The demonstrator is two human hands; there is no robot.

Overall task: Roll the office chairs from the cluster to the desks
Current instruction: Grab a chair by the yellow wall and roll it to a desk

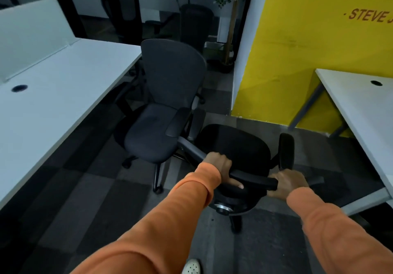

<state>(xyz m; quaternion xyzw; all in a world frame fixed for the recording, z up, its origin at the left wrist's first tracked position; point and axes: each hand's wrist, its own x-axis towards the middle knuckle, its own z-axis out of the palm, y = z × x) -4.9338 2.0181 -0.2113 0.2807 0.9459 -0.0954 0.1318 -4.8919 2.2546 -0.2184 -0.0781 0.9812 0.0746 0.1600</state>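
The black chair [235, 146] is held at the top edge of its backrest by both hands. The left hand [219, 167] is clamped over the bar with the thumb underneath, and the right hand [287, 182] is curled around the bar's right end. The chair stands on the chequered carpet [89, 199] between the left table [63, 86] and the right table [361, 108]. Just ahead of it, beside the left table, a grey chair [170, 78] is seen, near the yellow wall [297, 50].
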